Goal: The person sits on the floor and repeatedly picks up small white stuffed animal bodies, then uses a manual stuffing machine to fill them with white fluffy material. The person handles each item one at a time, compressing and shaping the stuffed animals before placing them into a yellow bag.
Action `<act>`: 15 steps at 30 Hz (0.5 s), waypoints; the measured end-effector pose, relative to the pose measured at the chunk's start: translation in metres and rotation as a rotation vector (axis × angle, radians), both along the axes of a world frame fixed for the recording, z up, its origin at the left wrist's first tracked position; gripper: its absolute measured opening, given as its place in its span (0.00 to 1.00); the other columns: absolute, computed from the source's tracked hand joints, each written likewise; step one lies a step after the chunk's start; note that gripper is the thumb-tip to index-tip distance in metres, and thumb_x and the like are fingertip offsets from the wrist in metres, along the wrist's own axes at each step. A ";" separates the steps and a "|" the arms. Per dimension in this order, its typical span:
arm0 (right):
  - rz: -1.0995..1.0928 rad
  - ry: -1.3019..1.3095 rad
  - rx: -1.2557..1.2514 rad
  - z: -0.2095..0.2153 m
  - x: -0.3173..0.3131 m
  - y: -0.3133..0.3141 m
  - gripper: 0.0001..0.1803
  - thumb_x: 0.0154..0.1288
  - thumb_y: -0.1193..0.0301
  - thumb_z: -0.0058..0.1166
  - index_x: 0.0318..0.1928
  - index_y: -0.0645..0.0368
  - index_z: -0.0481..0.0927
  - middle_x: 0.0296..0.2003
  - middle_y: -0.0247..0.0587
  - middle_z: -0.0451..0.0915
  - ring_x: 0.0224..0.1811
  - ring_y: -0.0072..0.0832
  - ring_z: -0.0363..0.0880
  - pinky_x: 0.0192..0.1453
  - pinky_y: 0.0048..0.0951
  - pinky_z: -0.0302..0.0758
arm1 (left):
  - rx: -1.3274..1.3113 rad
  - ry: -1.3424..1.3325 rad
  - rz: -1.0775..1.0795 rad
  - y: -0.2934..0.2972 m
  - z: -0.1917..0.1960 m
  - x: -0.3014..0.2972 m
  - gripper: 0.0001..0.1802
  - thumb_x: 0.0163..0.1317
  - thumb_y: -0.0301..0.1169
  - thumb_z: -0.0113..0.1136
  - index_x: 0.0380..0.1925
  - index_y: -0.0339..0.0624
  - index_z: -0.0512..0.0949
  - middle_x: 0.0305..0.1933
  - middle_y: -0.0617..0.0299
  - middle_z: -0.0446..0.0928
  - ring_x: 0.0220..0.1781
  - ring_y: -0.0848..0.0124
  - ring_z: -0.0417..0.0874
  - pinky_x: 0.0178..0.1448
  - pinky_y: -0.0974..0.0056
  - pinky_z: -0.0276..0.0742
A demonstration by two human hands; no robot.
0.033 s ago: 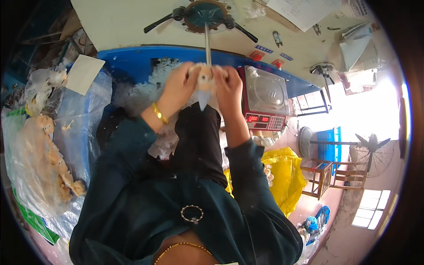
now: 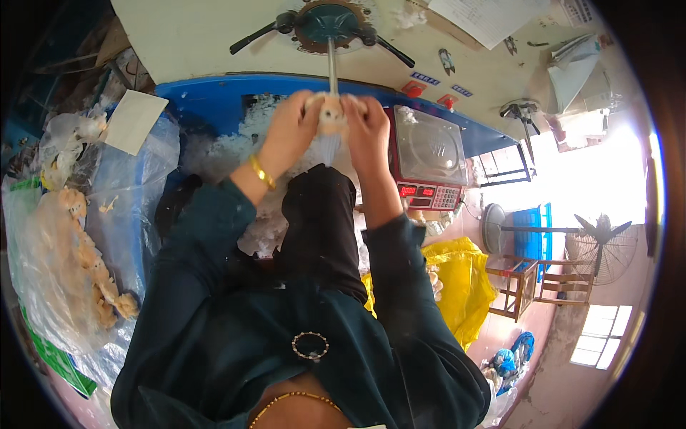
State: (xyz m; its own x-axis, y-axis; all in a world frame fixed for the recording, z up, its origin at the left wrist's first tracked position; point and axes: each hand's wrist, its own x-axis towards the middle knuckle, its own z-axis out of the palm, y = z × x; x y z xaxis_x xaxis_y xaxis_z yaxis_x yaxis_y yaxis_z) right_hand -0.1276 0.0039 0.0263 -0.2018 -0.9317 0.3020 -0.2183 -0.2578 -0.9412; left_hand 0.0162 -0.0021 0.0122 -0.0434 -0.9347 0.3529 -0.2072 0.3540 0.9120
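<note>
A small tan plush toy [image 2: 331,114] with dark eyes and a pale grey-blue lower part is against the end of a metal tube [image 2: 332,68]. That tube comes out of the round green fitting [image 2: 326,25] of a machine with black handles. My left hand [image 2: 291,129], below a gold bracelet, is closed on the toy's left side. Its right side is gripped by my right hand [image 2: 368,132], thumb and fingers pressed together. Whether the tube's end is inside the toy is hidden by the toy and hands.
White fluff [image 2: 236,143] lies in the blue trough [image 2: 207,96] behind my hands. A red digital scale [image 2: 429,154] stands at the right. Plastic bags with tan plush pieces [image 2: 89,250] are on the left. A yellow sack [image 2: 457,286] lies lower right.
Both hands and the toy have shifted slightly up toward the tube. The toy's grey-blue lower part reaches less far down and looks blurred.
</note>
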 end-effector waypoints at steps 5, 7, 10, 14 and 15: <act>0.016 -0.335 0.099 -0.001 0.014 -0.089 0.14 0.64 0.66 0.61 0.33 0.67 0.78 0.25 0.36 0.77 0.24 0.17 0.70 0.28 0.24 0.68 | 0.043 0.142 0.086 -0.078 -0.014 -0.015 0.13 0.68 0.33 0.53 0.31 0.32 0.76 0.23 0.52 0.74 0.24 0.65 0.75 0.29 0.63 0.68; -0.008 -0.306 0.106 -0.001 0.020 -0.088 0.14 0.63 0.67 0.61 0.33 0.67 0.78 0.24 0.36 0.76 0.24 0.18 0.70 0.28 0.24 0.68 | 0.068 0.112 0.067 -0.081 -0.018 -0.008 0.13 0.71 0.35 0.51 0.34 0.34 0.76 0.23 0.64 0.73 0.22 0.78 0.70 0.25 0.69 0.66; -0.062 -0.158 0.019 -0.013 0.005 -0.071 0.14 0.63 0.66 0.62 0.32 0.67 0.78 0.23 0.36 0.76 0.24 0.18 0.69 0.27 0.25 0.68 | 0.292 0.241 -0.001 -0.031 0.020 -0.007 0.15 0.71 0.35 0.52 0.48 0.35 0.74 0.28 0.63 0.74 0.24 0.78 0.72 0.27 0.69 0.70; -0.016 -0.122 -0.028 -0.012 0.009 -0.034 0.11 0.66 0.68 0.60 0.34 0.64 0.77 0.24 0.33 0.75 0.25 0.16 0.69 0.28 0.23 0.68 | 0.063 0.066 -0.146 0.013 0.024 -0.008 0.24 0.71 0.35 0.52 0.64 0.42 0.63 0.45 0.56 0.76 0.33 0.71 0.78 0.36 0.68 0.76; 0.006 -0.155 0.001 -0.006 0.012 -0.023 0.10 0.67 0.68 0.59 0.34 0.63 0.77 0.25 0.32 0.75 0.25 0.15 0.69 0.28 0.22 0.67 | -0.034 0.047 -0.151 0.014 0.013 -0.009 0.26 0.71 0.35 0.52 0.66 0.44 0.60 0.49 0.54 0.75 0.36 0.69 0.79 0.39 0.67 0.77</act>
